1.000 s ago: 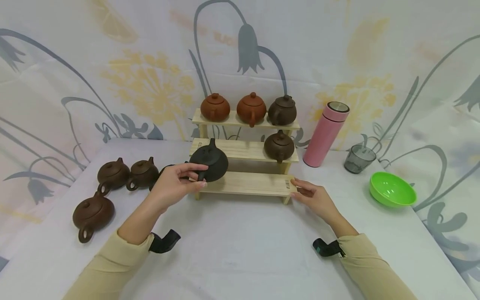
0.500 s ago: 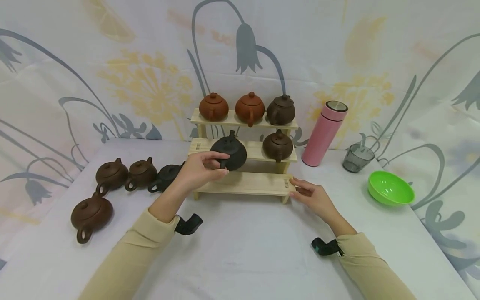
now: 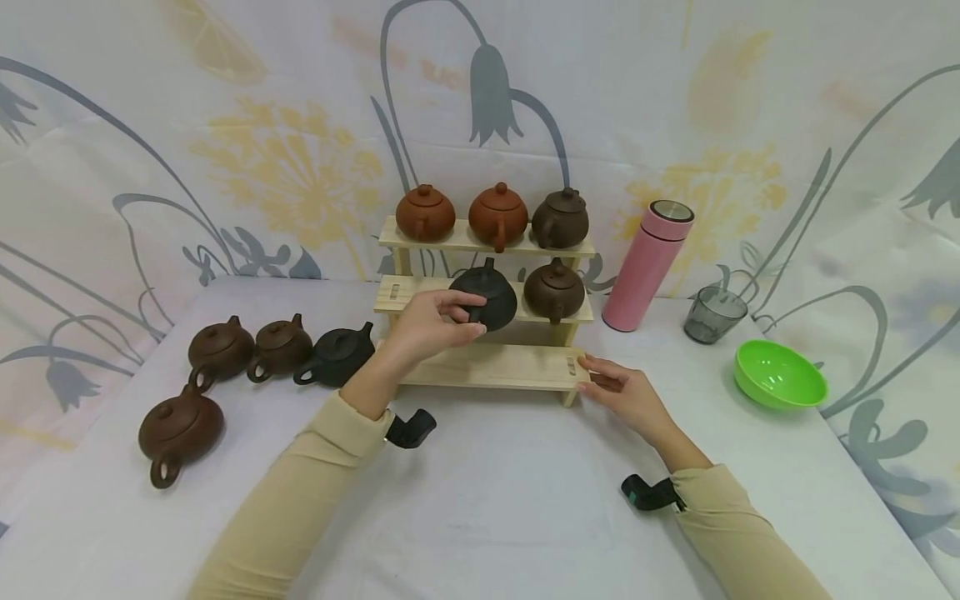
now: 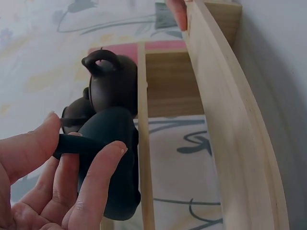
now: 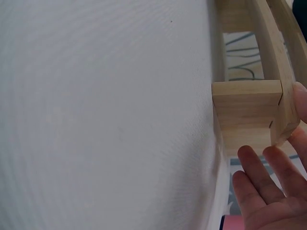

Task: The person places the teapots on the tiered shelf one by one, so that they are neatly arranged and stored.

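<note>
My left hand (image 3: 430,327) pinches the handle of a black teapot (image 3: 489,302) between thumb and fingers. The pot is at the middle step of the wooden display rack (image 3: 480,367), just left of a brown teapot (image 3: 555,292). In the left wrist view the black teapot (image 4: 115,167) is against or very close to the shelf board; I cannot tell whether its base touches. At the right end of the lowest step, my right hand (image 3: 621,393) holds the board's corner, thumb on top. The other fingers (image 5: 259,175) are spread below in the right wrist view.
Two reddish teapots (image 3: 425,214) and a dark one (image 3: 560,219) stand on the top step. Several more teapots, one black (image 3: 339,357), sit on the table at left. Right of the rack are a pink thermos (image 3: 647,267), a grey cup (image 3: 714,315) and a green bowl (image 3: 780,375).
My left hand has carried the black teapot rightward and slightly upward, along the middle step toward the brown teapot. The right hand has stayed at the rack's corner.
</note>
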`<action>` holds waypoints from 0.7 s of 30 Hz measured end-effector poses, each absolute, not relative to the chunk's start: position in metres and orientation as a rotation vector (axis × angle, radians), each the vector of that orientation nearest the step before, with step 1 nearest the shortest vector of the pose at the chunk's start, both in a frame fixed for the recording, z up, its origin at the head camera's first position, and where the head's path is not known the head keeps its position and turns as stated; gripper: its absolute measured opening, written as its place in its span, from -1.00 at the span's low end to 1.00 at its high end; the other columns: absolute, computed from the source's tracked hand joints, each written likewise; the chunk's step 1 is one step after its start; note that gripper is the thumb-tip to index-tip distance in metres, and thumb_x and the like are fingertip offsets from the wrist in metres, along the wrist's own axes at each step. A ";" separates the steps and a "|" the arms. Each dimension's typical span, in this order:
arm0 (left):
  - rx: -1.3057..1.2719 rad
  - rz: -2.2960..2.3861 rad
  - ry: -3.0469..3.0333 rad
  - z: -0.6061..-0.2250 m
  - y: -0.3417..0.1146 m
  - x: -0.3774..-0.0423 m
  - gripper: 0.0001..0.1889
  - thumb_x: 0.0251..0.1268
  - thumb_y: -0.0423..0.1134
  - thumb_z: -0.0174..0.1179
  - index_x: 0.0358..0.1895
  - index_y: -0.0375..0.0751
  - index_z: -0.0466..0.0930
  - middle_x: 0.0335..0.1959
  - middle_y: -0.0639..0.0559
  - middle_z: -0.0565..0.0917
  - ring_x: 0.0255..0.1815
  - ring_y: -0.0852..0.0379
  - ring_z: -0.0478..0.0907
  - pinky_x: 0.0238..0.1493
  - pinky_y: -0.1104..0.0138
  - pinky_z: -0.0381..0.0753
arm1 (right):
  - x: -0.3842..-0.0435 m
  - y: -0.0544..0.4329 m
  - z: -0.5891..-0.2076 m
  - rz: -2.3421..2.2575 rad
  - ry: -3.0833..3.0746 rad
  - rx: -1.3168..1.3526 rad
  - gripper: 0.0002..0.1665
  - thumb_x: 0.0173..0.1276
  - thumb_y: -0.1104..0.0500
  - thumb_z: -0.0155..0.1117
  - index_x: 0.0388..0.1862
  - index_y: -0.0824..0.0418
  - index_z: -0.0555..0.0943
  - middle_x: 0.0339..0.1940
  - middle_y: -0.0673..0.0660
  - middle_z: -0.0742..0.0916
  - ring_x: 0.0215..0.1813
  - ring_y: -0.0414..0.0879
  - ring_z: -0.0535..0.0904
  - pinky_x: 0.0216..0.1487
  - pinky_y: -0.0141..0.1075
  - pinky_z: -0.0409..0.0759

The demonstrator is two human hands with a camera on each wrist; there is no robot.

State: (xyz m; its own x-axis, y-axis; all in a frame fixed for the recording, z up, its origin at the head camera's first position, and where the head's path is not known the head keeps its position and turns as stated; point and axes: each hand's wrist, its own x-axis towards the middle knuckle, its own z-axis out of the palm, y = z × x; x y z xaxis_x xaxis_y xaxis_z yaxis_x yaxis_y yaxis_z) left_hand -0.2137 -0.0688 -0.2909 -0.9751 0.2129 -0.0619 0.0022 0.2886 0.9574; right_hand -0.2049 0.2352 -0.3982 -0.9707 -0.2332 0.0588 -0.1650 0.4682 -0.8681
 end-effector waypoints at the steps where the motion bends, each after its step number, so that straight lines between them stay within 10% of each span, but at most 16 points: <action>1: 0.196 1.769 2.373 -0.291 -0.067 -0.215 -0.64 0.10 -0.38 0.33 0.03 -0.17 0.61 -0.32 -0.07 0.53 -0.34 0.05 0.60 -0.23 0.33 0.61 | -0.205 0.235 -0.398 -1.547 2.632 -0.357 -0.40 0.25 0.20 0.32 0.24 0.38 0.42 0.30 0.32 0.41 0.23 0.15 0.41 0.14 -0.22 0.42; 21: 0.288 1.849 2.348 -0.299 -0.057 -0.217 -0.63 0.18 -0.36 0.27 0.08 -0.22 0.55 -0.16 -0.16 0.49 -0.32 0.05 0.61 -0.13 0.22 0.61 | -0.204 0.234 -0.398 -1.544 2.637 -0.345 -0.39 0.26 0.19 0.31 0.25 0.38 0.41 0.30 0.30 0.41 0.23 0.15 0.40 0.14 -0.23 0.42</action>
